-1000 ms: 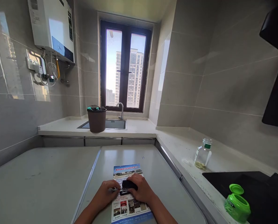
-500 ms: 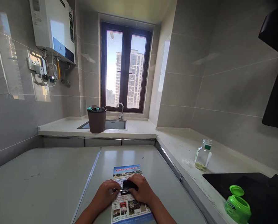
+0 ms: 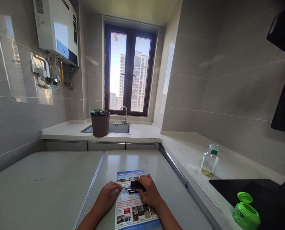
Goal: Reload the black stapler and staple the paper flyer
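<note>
A printed flyer with a blue top band lies on the grey table in front of me. On its upper part sits a small black stapler-like device. My right hand is curled over that device, gripping it from the right. My left hand rests on the flyer's left edge, fingers bent and pressing the paper down beside the device. What the device's front end touches is hidden by my fingers.
A brown bucket stands by the sink and tap under the window. On the right counter are a glass jar, a black cooktop and an open green container. A water heater hangs at upper left.
Both hands and the black device have shifted a little up and to the right on the flyer, uncovering more of its lower pictures. The view has shifted slightly.
</note>
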Available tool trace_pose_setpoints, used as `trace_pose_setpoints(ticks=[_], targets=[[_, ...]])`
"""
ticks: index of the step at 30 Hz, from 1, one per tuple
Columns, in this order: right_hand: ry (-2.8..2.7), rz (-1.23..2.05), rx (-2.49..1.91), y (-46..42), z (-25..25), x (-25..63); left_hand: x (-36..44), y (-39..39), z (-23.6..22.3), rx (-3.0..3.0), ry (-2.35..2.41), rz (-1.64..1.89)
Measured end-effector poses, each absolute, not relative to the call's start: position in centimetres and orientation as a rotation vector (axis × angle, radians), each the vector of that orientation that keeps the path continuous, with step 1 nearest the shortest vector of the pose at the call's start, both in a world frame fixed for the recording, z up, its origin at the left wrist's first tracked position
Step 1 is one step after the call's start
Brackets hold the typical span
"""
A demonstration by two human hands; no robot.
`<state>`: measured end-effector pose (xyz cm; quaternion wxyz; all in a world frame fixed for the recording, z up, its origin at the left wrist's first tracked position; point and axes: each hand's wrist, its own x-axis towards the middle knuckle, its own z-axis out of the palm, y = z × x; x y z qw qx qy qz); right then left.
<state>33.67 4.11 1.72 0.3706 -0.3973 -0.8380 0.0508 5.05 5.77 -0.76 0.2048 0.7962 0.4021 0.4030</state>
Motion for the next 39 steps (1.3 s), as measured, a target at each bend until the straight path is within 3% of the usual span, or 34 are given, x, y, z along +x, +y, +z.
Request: trace_pose_setpoints(ticks=[11,33,39], targets=[[-2.185,0.281,-0.926,3.7,1.5,32.5,5.7,4.9,-0.3,2.328,1.037,0.998],[-2.168,0.178,-0.763,2.7,1.1,29.7,6.4,3.8,0.0,2.166,1.155,1.017],[-2.029,0.145,-0.884,3.6,1.7,31.0,6.1,4.9,-0.5,2.195,1.426,1.082]])
